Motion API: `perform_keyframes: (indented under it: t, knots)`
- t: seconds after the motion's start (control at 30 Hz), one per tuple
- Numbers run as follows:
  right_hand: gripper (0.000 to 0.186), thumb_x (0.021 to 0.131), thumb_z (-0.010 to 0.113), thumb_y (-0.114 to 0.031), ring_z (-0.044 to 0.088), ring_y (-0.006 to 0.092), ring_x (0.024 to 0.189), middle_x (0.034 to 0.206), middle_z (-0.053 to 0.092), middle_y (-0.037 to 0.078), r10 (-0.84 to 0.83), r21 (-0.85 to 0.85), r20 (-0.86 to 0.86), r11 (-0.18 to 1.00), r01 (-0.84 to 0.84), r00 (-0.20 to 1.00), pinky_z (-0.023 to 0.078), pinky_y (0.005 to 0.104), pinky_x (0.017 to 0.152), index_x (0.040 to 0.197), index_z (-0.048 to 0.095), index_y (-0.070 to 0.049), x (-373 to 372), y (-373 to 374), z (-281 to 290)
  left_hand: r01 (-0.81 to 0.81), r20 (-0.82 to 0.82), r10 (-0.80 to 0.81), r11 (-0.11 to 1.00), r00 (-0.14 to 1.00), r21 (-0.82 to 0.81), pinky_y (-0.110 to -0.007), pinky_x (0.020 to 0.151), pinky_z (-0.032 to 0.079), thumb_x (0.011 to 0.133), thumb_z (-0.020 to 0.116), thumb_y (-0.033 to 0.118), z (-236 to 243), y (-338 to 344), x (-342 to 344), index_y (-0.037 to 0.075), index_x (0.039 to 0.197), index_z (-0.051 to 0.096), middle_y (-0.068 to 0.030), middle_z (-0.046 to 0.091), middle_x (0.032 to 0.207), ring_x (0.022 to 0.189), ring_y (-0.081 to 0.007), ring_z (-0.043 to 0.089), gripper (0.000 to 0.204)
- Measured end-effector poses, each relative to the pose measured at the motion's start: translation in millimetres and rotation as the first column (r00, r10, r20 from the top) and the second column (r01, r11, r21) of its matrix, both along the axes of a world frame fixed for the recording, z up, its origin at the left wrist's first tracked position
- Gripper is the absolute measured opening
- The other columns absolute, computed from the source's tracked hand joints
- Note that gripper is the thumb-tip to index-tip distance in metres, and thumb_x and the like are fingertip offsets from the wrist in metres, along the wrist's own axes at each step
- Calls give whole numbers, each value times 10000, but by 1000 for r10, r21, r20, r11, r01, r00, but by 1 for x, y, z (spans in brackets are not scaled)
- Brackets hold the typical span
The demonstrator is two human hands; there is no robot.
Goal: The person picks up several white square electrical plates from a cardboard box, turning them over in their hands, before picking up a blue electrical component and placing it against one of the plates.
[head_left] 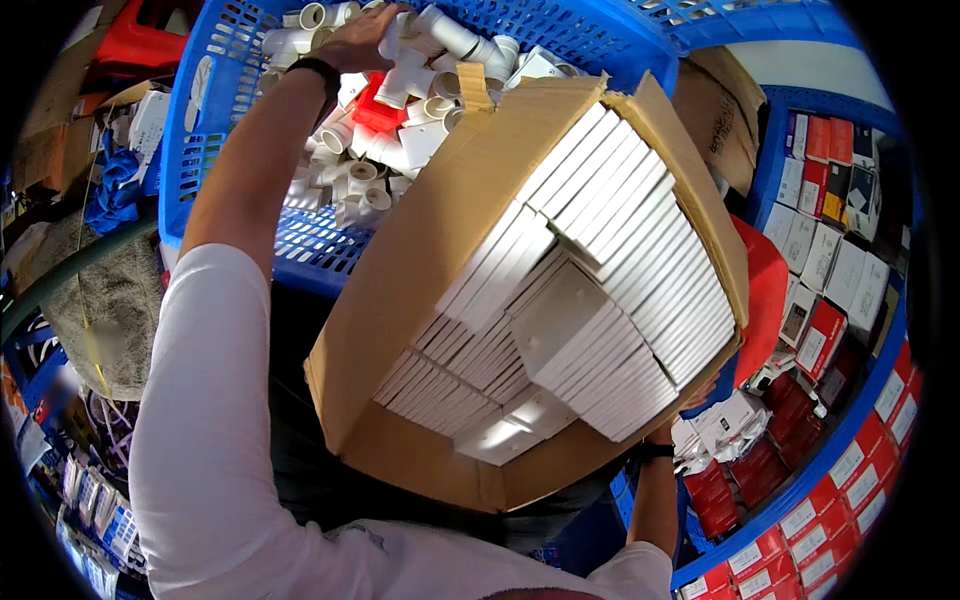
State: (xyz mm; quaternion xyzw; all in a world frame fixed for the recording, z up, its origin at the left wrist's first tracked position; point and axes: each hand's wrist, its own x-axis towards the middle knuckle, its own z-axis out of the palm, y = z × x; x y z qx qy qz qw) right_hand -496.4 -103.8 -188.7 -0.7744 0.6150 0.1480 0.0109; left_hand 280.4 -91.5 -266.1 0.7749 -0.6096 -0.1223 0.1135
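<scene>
An open cardboard box (420, 270) tilts in front of my body, packed with rows of flat white plates (620, 220) standing on edge. One plate (560, 315) lies askew on top of the rows. My right hand (703, 393) holds the box from its right side, its fingers mostly hidden behind the cardboard. My left hand (358, 42) reaches into a blue plastic basket (205, 110), its fingers curled round a white pipe fitting (389, 42). Many more white pipe fittings (362, 180) lie loose there, with a red piece (375, 107) among them.
At the right, blue crates hold white cartons (820, 255) and red-and-white cartons (825, 335). More red cartons (800, 540) are stacked at the lower right. Another cardboard box (715, 115) stands behind the open one. Packaged goods (100, 510) and a grey cloth (100, 300) are at the left.
</scene>
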Motion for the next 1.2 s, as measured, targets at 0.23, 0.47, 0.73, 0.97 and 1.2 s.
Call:
perform_keyframes:
  t: [0.23,0.47,0.73,0.97,1.2]
  knots:
    - [950,770,591,-490,66,428,1334,1458,76,214,64,-344,65,938,-38,996,77,585,1033,1397,78,6,86,-17,14,-58,-38,51,977,998,-204,-374,985,358,617,785,156,92,105,17,52,1264,384,-173,457,1235,1150,-337,440,769]
    - [784,792,602,-326,185,410,1314,1448,175,170,24,-406,156,913,42,987,161,587,1024,1399,173,-75,96,-17,2,-236,-145,203,933,968,-273,-366,964,366,596,811,127,192,261,-23,32,1229,399,-183,471,1171,1119,-319,456,761]
    - [563,740,559,-117,387,359,1209,1334,395,174,25,-253,441,963,97,897,285,466,1001,1278,402,-59,89,-41,26,-553,-559,322,772,764,-312,-342,902,426,616,798,116,319,368,-138,55,1237,357,-130,451,1179,1070,-223,492,763]
    - [269,838,494,-98,580,364,900,958,596,244,-86,-9,827,986,167,555,436,396,792,1053,518,60,71,-6,65,-87,-656,-187,928,732,-362,-352,899,401,650,796,201,332,281,-254,80,1241,354,-94,468,1131,1062,-214,474,747]
    - [312,911,503,-236,558,152,860,955,616,79,-371,326,895,923,204,247,432,279,791,1071,550,28,41,93,162,81,-594,-169,982,787,-172,-355,909,372,640,796,273,262,198,-297,62,1240,337,-122,436,1138,1097,-237,424,784]
